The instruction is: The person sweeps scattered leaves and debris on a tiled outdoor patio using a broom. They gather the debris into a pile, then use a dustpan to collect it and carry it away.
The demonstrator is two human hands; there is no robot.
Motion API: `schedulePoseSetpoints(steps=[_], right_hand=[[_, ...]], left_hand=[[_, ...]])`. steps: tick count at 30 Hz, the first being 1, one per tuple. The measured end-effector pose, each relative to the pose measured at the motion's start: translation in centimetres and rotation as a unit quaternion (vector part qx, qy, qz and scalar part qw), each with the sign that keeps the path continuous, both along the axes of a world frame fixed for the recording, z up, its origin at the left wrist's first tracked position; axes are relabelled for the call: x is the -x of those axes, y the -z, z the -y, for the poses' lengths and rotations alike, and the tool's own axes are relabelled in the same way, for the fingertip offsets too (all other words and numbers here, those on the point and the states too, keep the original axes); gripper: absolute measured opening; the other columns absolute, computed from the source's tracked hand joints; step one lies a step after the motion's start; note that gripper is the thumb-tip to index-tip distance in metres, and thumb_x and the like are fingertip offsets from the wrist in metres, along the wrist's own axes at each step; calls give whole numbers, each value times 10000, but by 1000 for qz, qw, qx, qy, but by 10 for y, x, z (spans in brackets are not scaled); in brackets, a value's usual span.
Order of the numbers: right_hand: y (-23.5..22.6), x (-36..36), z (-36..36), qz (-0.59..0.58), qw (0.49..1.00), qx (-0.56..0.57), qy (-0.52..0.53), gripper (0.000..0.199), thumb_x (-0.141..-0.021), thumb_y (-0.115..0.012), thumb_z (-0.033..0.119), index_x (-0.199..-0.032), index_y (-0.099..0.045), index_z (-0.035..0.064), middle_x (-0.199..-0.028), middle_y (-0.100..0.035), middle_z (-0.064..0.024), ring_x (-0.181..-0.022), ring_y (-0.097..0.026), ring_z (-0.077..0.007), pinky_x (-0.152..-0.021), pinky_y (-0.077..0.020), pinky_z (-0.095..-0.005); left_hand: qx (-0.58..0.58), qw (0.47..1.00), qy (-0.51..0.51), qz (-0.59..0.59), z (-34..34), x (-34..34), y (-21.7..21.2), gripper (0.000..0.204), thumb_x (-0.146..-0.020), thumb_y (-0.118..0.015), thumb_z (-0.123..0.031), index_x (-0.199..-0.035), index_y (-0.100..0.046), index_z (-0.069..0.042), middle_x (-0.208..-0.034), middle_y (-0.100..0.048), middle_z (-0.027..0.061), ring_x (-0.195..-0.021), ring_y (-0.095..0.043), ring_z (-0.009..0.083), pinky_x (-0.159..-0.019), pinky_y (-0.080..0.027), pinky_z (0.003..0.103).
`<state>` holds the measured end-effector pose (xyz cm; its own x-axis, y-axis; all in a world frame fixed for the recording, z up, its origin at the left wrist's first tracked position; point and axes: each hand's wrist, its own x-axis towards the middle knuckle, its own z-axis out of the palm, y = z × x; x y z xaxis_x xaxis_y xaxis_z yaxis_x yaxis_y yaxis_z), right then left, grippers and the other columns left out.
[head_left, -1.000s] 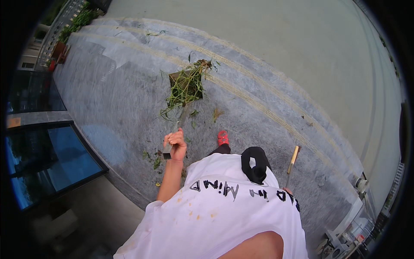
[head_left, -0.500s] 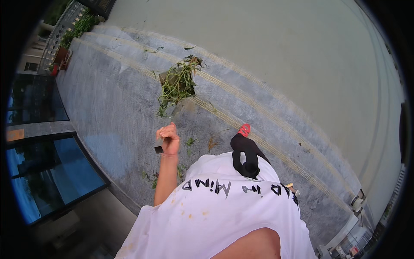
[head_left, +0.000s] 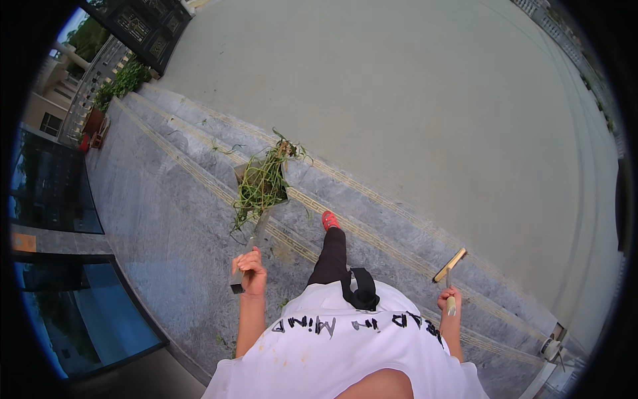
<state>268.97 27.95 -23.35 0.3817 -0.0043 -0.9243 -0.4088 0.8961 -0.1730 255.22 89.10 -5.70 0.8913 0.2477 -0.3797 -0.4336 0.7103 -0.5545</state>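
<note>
From the head camera, the left hand (head_left: 250, 269) is closed around the long handle of a dustpan (head_left: 260, 188), which rests on the grey stone steps (head_left: 372, 219) ahead and is already heaped with pulled green weeds (head_left: 262, 178). A few loose strands still lie on the steps beside it, so I judge the gathering mostly done but not finished. The right hand (head_left: 450, 299) grips a small wooden-headed brush (head_left: 449, 266) raised clear of the steps; at far left an orange sign panel (head_left: 23, 242) sits on the dark glass front (head_left: 56, 199).
</note>
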Motion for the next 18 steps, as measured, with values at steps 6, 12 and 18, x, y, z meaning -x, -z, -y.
schedulePoseSetpoints(steps=[6, 12, 18], right_hand=[[118, -153, -101, -32, 987, 53, -145, 175, -795, -523, 160, -701, -376, 163, -466, -391, 56, -381, -397, -79, -353, -341, -229], [177, -301, -227, -96, 966, 107, -214, 176, -789, -488, 139, -667, -362, 151, -452, -380, 36, -358, -376, -106, -329, -322, -266], [215, -464, -319, -89, 941, 15, -326, 210, -800, -496, 176, -643, -358, 156, -460, -395, 34, -368, -359, -110, -341, -314, -250]], left_hand=[[-5, 1000, 18, -11, -102, -140, 96, 320, -773, -485, -29, -1013, -367, 147, -681, -457, 58, -561, -516, 136, -504, -489, 248], [3, 999, 18, -27, -186, -287, 141, 320, -773, -483, -37, -1007, -376, 153, -666, -460, 53, -560, -514, 134, -504, -487, 241], [5, 1000, 1, -27, -263, -448, 208, 313, -774, -475, -45, -996, -377, 153, -649, -460, 45, -548, -509, 136, -498, -493, 247]])
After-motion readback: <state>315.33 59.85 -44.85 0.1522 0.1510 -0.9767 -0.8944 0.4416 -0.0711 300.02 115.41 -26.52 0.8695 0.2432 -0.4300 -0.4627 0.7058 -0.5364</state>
